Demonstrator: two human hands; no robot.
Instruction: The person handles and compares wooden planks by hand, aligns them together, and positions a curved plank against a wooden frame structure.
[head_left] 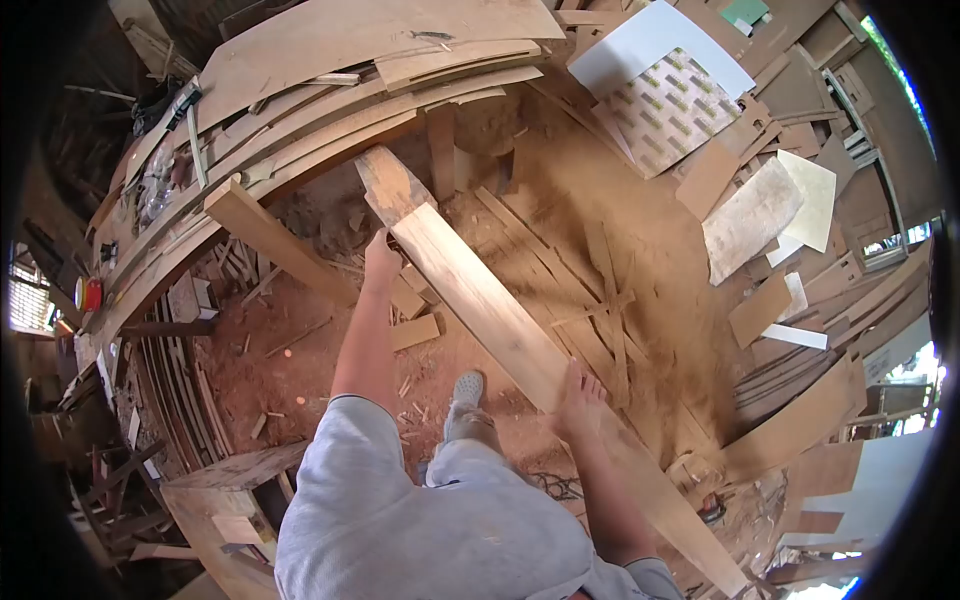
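Observation:
A long wooden plank (pixel 480 290) runs diagonally in front of my body, from the workbench edge at upper left down to the lower right. Its upper end is rougher and darker than the pale middle. My left hand (pixel 381 252) grips the plank's left edge near that upper end, with its fingers mostly hidden under the wood. Farther down, my right hand (pixel 578 402) is closed around the plank, fingertips showing over its far side.
A workbench (pixel 300 50) stacked with boards curves along the upper left, above a wooden leg (pixel 280 240). Sawdust and loose offcuts (pixel 415 332) cover the ground. Sheets and panels (pixel 755 220) lie at right. An open wooden box (pixel 225 500) stands at lower left.

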